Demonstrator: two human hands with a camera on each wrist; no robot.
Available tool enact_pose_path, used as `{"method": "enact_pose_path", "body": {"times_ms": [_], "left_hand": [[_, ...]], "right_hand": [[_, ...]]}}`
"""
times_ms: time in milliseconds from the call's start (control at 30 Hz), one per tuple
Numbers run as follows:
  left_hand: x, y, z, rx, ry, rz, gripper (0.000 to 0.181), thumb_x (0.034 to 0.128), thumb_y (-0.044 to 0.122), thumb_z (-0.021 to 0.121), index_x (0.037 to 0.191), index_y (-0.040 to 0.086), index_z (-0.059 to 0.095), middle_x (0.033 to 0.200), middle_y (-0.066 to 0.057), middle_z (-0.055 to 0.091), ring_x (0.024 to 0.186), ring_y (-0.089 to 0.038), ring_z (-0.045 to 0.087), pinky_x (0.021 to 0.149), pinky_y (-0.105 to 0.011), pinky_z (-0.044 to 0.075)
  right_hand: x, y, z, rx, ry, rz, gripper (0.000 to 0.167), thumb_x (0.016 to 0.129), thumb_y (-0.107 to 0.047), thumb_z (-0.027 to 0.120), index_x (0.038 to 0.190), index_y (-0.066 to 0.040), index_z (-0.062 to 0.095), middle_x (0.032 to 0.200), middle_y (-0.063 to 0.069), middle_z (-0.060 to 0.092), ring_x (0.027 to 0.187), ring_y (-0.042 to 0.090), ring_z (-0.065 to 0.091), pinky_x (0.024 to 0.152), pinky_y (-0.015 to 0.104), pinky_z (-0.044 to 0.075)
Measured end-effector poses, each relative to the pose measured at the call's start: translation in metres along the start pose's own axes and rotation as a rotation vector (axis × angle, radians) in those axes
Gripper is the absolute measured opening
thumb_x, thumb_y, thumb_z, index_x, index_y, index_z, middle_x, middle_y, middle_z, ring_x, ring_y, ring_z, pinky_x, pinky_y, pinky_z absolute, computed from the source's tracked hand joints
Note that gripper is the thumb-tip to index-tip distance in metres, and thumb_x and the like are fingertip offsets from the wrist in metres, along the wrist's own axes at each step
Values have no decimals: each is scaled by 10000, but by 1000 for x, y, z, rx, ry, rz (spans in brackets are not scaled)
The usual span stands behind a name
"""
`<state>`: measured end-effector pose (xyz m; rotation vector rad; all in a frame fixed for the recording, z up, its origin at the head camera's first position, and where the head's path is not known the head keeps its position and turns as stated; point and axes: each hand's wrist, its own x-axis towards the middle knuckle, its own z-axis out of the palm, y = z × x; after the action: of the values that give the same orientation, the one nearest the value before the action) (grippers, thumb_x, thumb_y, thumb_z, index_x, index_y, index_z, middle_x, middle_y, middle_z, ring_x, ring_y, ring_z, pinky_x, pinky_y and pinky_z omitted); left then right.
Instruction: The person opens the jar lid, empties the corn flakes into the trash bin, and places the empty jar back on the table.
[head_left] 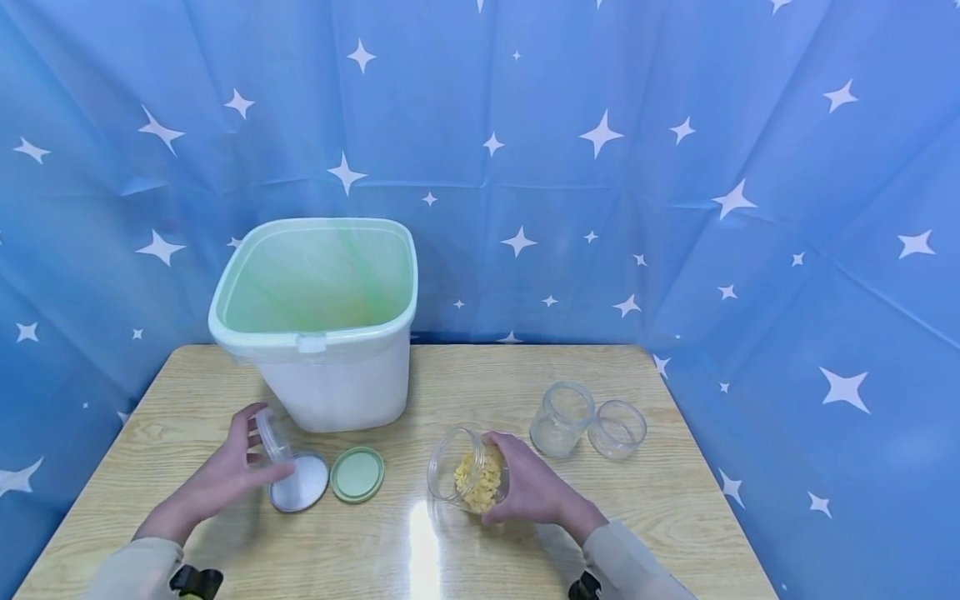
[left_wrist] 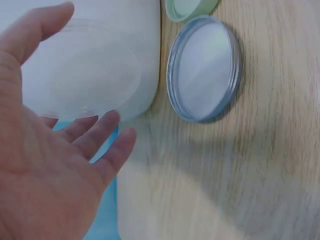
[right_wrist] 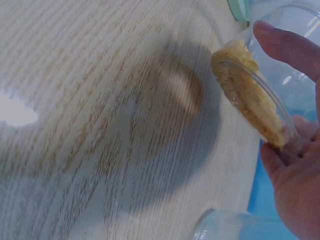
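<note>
My left hand (head_left: 217,479) holds a clear round lid (head_left: 273,437) on edge between thumb and fingers, above the left side of the table. Beneath and beside it lie a white lid with a grey-blue rim (head_left: 300,485) and a pale green lid (head_left: 357,475). My right hand (head_left: 534,486) grips a clear jar (head_left: 444,467) around its base. That jar is tilted, its mouth toward the left, and yellow pieces (head_left: 483,483) sit inside near the bottom. In the right wrist view, the pieces (right_wrist: 245,90) lie against the jar's base, and its shadow falls on the table.
A tall white bin (head_left: 337,387) with a pale green inside stands at the back left, just behind the left hand. Two clear containers stand at the right: a taller jar (head_left: 557,429) and a lower one (head_left: 617,432). A blue star-patterned curtain (head_left: 480,150) surrounds the wooden table (head_left: 360,550).
</note>
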<state>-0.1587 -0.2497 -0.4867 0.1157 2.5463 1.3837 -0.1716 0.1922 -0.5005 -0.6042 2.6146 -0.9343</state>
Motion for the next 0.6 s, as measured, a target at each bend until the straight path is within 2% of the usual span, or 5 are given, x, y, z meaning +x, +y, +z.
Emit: {"method": "enact_pose_path", "body": {"times_ms": [67, 267, 467, 600], "left_hand": [[1, -6, -3, 4, 37, -21, 1071, 896, 323, 704, 1520, 32, -116, 1491, -378, 183, 1280, -555, 366, 958, -607, 454], [3, -24, -9, -29, 129, -71, 1185, 884, 332, 724, 1506, 115, -261, 1532, -409, 105, 1333, -592, 270, 1020, -669, 353], [4, -38, -10, -17, 153, -150, 1166, 888, 400, 704, 1510, -7, -194, 1524, -417, 110, 1340, -618, 229, 1056, -708, 286], [4, -50, -9, -58, 178, -167, 1160, 891, 384, 706, 1504, -30, -187, 1531, -416, 74, 1344, -623, 220, 1069, -703, 278]], "right_hand": [[0, 0, 0, -3, -2, 1, 1130, 566, -337, 928, 1483, -61, 329, 1490, 114, 422, 1395, 306, 393, 1163, 509, 326], [0, 1, 0, -8, -2, -2, 1131, 564, -333, 931, 1481, -58, 329, 1487, 115, 427, 1392, 303, 396, 1164, 504, 326], [0, 1, 1, -3, -5, 1, 1135, 563, -328, 933, 1484, -58, 326, 1488, 116, 427, 1396, 304, 394, 1169, 502, 319], [0, 1, 2, 7, -7, -1, 1137, 561, -324, 934, 1484, -59, 327, 1485, 117, 429, 1395, 301, 394, 1170, 501, 317]]}}
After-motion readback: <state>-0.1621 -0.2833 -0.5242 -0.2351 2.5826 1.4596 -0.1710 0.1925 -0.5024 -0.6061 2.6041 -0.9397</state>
